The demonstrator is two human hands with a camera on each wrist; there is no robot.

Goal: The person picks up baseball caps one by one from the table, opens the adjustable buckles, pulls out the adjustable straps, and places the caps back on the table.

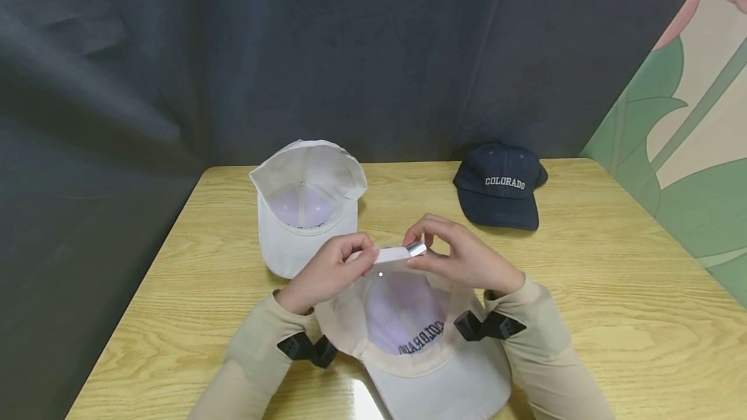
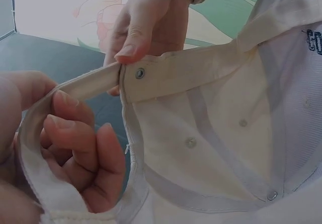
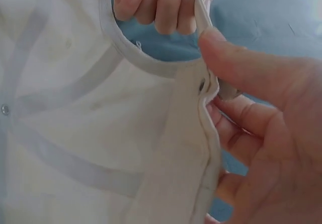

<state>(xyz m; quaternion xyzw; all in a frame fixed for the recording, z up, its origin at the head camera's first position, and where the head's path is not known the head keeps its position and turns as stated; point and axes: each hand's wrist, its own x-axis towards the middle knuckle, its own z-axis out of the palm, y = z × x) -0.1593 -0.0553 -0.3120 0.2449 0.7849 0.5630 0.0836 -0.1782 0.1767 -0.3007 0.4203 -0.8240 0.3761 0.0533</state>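
Note:
A pale cream baseball cap [image 1: 449, 389] with a lilac front panel is held inside up, its brim toward me and the lettering reversed on the inside. My left hand [image 1: 335, 266] pinches the cap's back strap [image 1: 390, 255] between thumb and fingers. In the left wrist view the strap [image 2: 37, 153] bends round the left fingers. My right hand [image 1: 463, 256] grips the other end of the strap at a silver metal buckle [image 1: 416, 249]. In the right wrist view the right thumb [image 3: 241, 63] presses the band beside a small eyelet, and the buckle is mostly hidden.
Another white cap [image 1: 303, 206] lies inside up at the back left of the wooden table [image 1: 192, 264]. A navy cap [image 1: 503, 186] lettered COLORADO stands at the back right. Behind the table hangs a dark cloth [image 1: 362, 50]; a floral panel [image 1: 694, 148] is on the right.

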